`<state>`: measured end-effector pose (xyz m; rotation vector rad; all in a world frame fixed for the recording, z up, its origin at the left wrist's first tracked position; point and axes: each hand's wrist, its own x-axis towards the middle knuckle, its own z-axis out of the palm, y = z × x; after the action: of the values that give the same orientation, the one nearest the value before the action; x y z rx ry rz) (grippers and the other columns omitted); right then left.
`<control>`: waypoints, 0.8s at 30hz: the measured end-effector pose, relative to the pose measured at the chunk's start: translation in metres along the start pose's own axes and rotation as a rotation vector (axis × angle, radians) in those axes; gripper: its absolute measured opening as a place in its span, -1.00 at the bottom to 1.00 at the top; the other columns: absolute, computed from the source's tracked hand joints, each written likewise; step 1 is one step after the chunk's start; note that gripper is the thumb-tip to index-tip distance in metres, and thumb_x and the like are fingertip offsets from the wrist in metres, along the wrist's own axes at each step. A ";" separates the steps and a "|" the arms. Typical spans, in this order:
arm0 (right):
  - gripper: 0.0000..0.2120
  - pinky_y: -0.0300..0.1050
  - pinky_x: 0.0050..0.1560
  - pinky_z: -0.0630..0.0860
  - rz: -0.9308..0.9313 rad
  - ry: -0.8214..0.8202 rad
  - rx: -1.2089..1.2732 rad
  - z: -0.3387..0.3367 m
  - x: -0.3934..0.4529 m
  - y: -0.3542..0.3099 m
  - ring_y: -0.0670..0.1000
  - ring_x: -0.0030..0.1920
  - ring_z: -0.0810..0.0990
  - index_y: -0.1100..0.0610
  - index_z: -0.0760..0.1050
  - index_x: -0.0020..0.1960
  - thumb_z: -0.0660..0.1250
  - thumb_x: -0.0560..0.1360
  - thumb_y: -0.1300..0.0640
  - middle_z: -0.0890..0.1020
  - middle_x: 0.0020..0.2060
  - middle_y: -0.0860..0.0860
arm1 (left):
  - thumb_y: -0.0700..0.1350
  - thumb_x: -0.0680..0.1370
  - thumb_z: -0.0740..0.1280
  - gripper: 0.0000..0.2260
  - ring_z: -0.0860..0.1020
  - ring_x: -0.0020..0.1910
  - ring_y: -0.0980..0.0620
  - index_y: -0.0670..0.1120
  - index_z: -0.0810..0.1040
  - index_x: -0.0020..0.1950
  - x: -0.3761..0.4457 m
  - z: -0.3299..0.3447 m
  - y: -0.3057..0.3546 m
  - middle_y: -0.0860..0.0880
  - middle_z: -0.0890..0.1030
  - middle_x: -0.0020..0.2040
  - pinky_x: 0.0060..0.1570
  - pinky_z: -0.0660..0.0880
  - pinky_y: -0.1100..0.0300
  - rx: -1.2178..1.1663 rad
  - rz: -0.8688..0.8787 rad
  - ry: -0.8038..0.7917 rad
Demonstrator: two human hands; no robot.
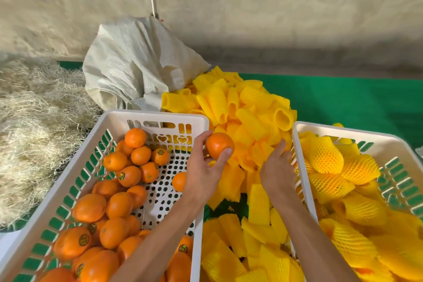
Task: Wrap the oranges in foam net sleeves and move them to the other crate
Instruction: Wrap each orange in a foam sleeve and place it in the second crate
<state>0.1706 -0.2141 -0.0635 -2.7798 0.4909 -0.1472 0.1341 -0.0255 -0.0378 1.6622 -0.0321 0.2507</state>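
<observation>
Orange [219, 145], single, unwrapped: gripped in the left hand [206, 167], fingers and thumb curled round it, held above the far right corner of the left crate [160, 117] and just beside the sleeve pile. Right hand [277, 167]: fingers extended and loosely spread, fingertips reaching into the loose foam net sleeves [247, 117]; whether they pinch one cannot be told. The two hands sit near each other, the held fruit up and left of the right hand.

Left crate, white with slotted sides and a perforated floor: holds bare oranges [119, 208], heaped at the near and left side, several with round stickers; part of the floor shows.

Right crate [343, 130], white: holds wrapped oranges [327, 155] in yellow netting, stacked.

Sleeves, yellow: heaped between and beyond the crates, on a green surface [354, 98].

White woven sack [137, 62]: behind the left crate, slumped. Pale straw-like packing fibre [34, 121]: at far left.
</observation>
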 end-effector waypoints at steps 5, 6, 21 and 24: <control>-0.79 0.05 -0.11 0.57 -0.134 0.058 0.112 -0.005 0.003 0.002 0.19 0.00 0.61 0.17 0.50 0.10 0.24 0.66 0.02 0.57 0.04 0.13 | 0.26 0.59 0.39 -0.45 0.56 0.30 0.07 0.25 0.29 0.53 0.001 0.000 -0.005 0.17 0.45 0.41 0.16 0.63 0.07 0.136 0.032 -0.038; -0.76 0.02 -0.17 0.56 -0.179 0.093 0.208 -0.007 0.002 -0.002 0.12 -0.06 0.59 0.14 0.52 0.03 0.26 0.64 -0.04 0.56 -0.02 0.07 | 0.25 0.62 0.36 -0.49 0.53 0.32 0.11 0.27 0.29 0.54 0.001 0.000 -0.005 0.18 0.44 0.43 0.17 0.61 0.15 0.185 0.079 -0.049; -0.89 -0.15 -0.05 0.64 -0.195 -0.465 1.351 -0.017 -0.012 -0.032 -0.03 -0.06 0.66 0.20 0.61 0.05 0.32 0.63 0.20 0.68 -0.13 0.02 | 0.13 0.69 0.26 -0.66 0.53 0.28 -0.06 0.20 0.39 0.47 0.007 -0.001 -0.003 0.07 0.47 0.37 0.18 0.57 -0.23 0.009 0.005 -0.036; -0.78 -0.20 -0.05 0.63 -0.155 -0.464 1.332 -0.013 -0.014 -0.033 -0.04 0.05 0.70 0.05 0.61 0.16 0.37 0.59 0.30 0.73 0.05 -0.02 | 0.09 0.62 0.37 -0.54 0.52 0.35 -0.02 0.21 0.38 0.51 0.008 -0.006 -0.002 0.06 0.47 0.43 0.27 0.55 -0.18 -0.039 -0.025 -0.102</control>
<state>0.1663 -0.1835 -0.0409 -1.4540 -0.0086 0.1130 0.1415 -0.0180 -0.0375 1.6348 -0.0926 0.1455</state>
